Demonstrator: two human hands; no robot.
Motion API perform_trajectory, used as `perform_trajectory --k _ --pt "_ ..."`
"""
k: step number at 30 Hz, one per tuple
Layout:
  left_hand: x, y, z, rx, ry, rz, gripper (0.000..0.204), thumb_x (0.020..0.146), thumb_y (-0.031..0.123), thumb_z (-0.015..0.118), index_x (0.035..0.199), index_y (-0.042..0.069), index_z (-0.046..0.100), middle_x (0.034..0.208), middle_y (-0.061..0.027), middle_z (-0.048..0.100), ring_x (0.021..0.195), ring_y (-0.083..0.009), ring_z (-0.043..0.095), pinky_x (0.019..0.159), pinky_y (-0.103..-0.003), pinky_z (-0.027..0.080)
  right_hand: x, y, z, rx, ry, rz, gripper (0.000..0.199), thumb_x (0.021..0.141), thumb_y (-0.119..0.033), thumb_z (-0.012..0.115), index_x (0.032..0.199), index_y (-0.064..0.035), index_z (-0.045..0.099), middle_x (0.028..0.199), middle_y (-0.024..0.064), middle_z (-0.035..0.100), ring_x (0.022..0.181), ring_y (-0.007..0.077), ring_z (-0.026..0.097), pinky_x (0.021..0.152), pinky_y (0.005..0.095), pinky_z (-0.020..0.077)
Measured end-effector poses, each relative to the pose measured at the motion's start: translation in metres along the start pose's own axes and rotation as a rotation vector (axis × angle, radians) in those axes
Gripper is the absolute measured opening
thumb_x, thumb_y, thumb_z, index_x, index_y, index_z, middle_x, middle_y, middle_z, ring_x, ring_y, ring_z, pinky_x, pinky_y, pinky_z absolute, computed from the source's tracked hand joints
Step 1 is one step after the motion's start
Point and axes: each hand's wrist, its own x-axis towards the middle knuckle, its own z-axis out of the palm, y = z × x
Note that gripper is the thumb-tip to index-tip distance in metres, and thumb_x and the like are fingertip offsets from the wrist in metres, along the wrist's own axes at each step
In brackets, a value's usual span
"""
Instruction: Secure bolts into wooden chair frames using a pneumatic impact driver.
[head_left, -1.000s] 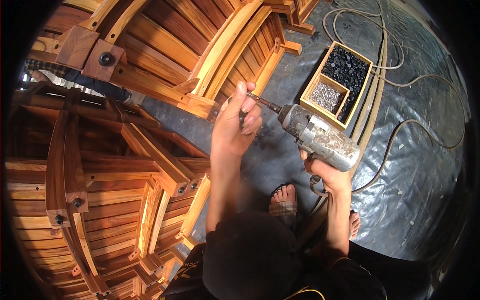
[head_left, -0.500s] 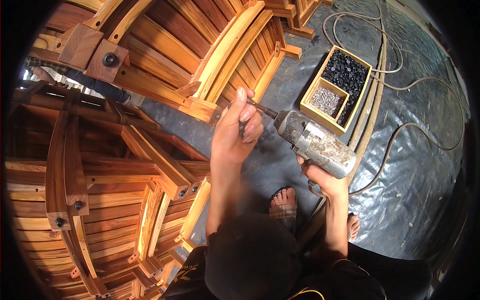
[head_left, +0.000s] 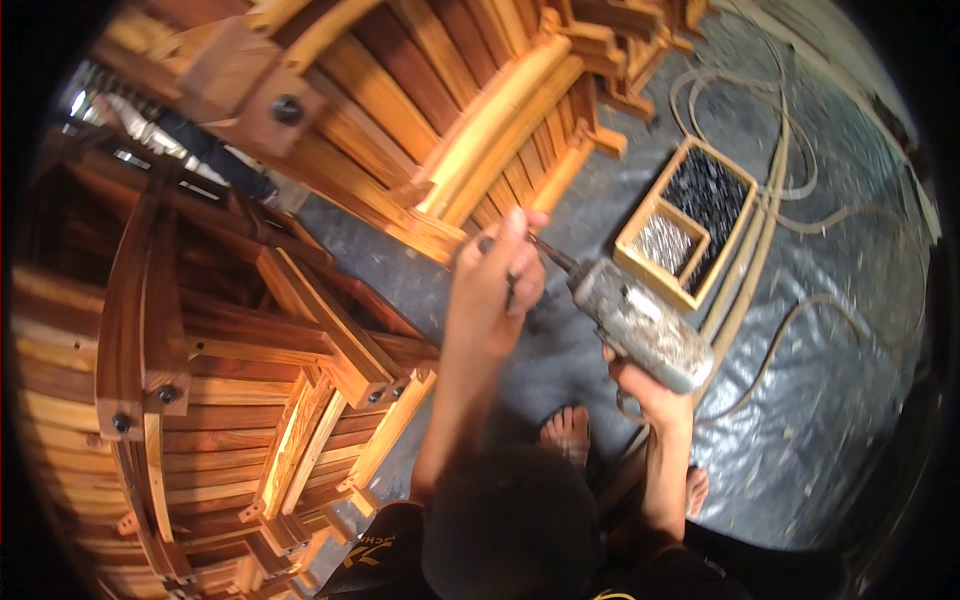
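Above dark floor sheet, hold power driver firmly grasped in right hand; align bit with left hand, curled near tip around small dark pieces, too blurred to identify; avoid spinning so near skin.

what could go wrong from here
Possible risks:
1. The fingers of the left hand are curled at the tip of the bit; if the power driver in the right hand spun, they might get pinched.
2. The hoses on the floor could snag a foot.
3. The open wooden box might spill its small parts if knocked.
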Motion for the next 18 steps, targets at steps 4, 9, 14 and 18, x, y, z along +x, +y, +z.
perform_trajectory --k 4,9,14,18 --pt "-0.016 0.013 0.013 0.063 -0.007 0.164 0.038 0.097 0.026 0.038 0.113 -0.007 0.049 0.058 0.0046 0.033 0.044 -0.0041 0.032 0.036 -0.018 0.024 0.005 -0.021 0.009 0.033 0.009 -0.061 0.019 0.063 0.002 0.061 0.082 -0.0012 0.064 0.075 0.0054 0.063 0.066 0.0154 0.059 0.062 0.0285 0.0469" --pt "-0.031 0.051 0.028 0.027 -0.056 0.337 0.038 0.097 0.022 0.037 0.115 -0.009 0.047 0.057 0.0055 0.032 0.043 -0.0034 0.031 0.036 -0.017 0.025 0.017 -0.049 0.008 -0.055 -0.125 -0.287 0.041 0.059 0.009 0.054 0.099 0.0029 0.058 0.078 0.0077 0.059 0.065 0.0154 0.054 0.056 0.0249 0.0430" --pt "-0.039 0.086 0.036 0.000 -0.088 0.552 0.037 0.096 0.018 0.037 0.122 -0.008 0.043 0.058 0.0055 0.033 0.041 -0.0034 0.031 0.037 -0.017 0.025 0.037 -0.095 0.030 -0.296 -0.113 -0.447 0.039 0.058 0.007 0.053 0.097 0.0050 0.059 0.077 0.0084 0.060 0.065 0.0167 0.056 0.061 0.0266 0.0447" --pt "-0.039 0.111 0.042 -0.092 -0.137 0.617 0.035 0.096 0.016 0.036 0.124 -0.004 0.043 0.058 0.0049 0.033 0.040 -0.0039 0.031 0.034 -0.017 0.025 0.053 -0.133 0.046 -0.313 -0.167 -0.523 0.039 0.057 0.008 0.052 0.095 0.0059 0.059 0.075 0.0095 0.059 0.063 0.0170 0.056 0.060 0.0270 0.0448"
